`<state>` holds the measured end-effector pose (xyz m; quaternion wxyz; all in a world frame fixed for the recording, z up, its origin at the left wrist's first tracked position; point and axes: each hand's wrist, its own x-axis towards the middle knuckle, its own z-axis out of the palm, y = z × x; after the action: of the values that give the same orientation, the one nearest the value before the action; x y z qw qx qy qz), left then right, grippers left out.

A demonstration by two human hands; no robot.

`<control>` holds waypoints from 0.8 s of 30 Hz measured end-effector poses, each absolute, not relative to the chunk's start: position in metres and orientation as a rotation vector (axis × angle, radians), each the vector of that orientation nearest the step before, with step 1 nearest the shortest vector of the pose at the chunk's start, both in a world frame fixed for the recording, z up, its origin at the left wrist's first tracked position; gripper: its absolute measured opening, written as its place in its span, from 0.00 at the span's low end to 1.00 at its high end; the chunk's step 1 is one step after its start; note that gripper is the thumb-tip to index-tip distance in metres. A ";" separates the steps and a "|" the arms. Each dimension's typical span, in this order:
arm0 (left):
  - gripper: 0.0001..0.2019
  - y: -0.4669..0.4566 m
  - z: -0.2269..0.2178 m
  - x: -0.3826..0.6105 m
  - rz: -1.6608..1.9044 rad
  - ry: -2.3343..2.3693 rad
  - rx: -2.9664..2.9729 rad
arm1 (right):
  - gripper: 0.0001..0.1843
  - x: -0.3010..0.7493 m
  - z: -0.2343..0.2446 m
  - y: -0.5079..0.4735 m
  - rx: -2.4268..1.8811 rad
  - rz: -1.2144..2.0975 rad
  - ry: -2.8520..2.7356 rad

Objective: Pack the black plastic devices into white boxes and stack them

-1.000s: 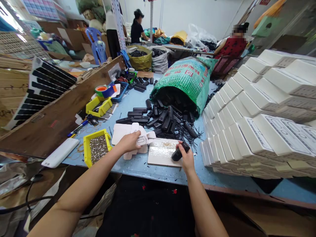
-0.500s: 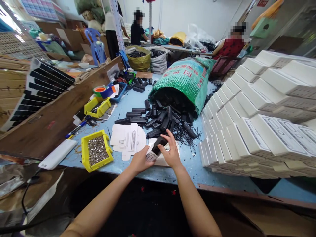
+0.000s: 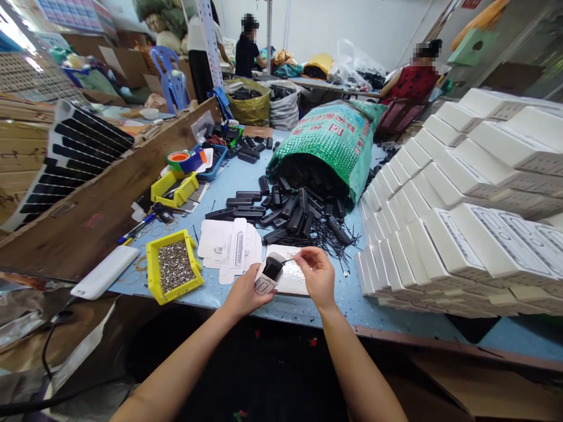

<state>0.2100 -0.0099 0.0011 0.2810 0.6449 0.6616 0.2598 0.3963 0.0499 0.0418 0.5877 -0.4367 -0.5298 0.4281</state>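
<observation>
My left hand [image 3: 244,293] is wrapped round a small white cardboard box [image 3: 264,283] with its end open towards the far side. A black plastic case [image 3: 273,266] sits inside, its top showing at the opening. Just right of the box, my right hand [image 3: 317,274] is closed in a pinch; what its fingertips hold is too small to make out. Beneath both hands lies a white slab with a shiny top [image 3: 292,276]. Flat printed box blanks [image 3: 229,246] lie to the left. Beyond the hands are a heap of black cases [image 3: 292,211] and loose thin black sticks [image 3: 323,231].
Stacked white boxes [image 3: 422,246] wall off the right. A green woven sack [image 3: 328,140] spills cases behind the heap. To the left are a yellow bin of small metal pieces [image 3: 173,266], another yellow bin [image 3: 175,190], a white power strip [image 3: 104,272] and a wooden board [image 3: 109,187]. People work farther back.
My right hand has left the black case and moved right, its spread fingers now pinched. The case sits deeper in the box. My left hand with the box has shifted slightly left and nearer.
</observation>
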 end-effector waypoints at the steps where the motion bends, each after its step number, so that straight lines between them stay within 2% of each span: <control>1: 0.29 -0.013 -0.002 0.207 0.692 1.795 1.713 | 0.15 0.396 0.050 0.048 -0.991 0.889 -1.221; 3: 0.28 -0.018 -0.007 0.201 0.702 1.824 1.673 | 0.09 0.395 0.062 0.044 -0.948 0.718 -1.340; 6: 0.28 -0.024 -0.013 0.198 0.737 1.855 1.622 | 0.03 0.387 0.062 0.035 -0.864 0.636 -1.771; 11: 0.38 -0.032 -0.021 0.201 0.756 1.876 1.666 | 0.10 0.363 0.025 0.028 -0.828 0.533 -2.077; 15: 0.46 -0.035 -0.028 0.197 0.816 1.798 1.644 | 0.08 0.357 0.017 0.030 -1.010 0.591 -1.846; 17: 0.47 -0.035 -0.030 0.194 0.831 1.776 1.620 | 0.06 0.358 0.020 0.031 -1.031 0.598 -1.939; 19: 0.43 -0.033 -0.031 0.192 0.860 1.739 1.633 | 0.06 0.359 0.022 0.033 -0.958 0.605 -2.101; 21: 0.33 -0.031 -0.031 0.190 0.910 1.709 1.673 | 0.09 0.358 0.018 0.034 -0.946 0.706 -2.029; 23: 0.25 -0.028 -0.031 0.190 0.924 1.669 1.722 | 0.16 0.354 0.007 0.033 -1.005 0.959 -1.756; 24: 0.25 -0.026 -0.030 0.191 0.911 1.659 1.726 | 0.19 0.351 0.000 0.033 -1.004 1.105 -1.632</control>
<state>0.1910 -0.0260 -0.0295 0.2861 0.6457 0.6206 0.3407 0.3508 0.0326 0.0001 0.4481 -0.4058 -0.6595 0.4467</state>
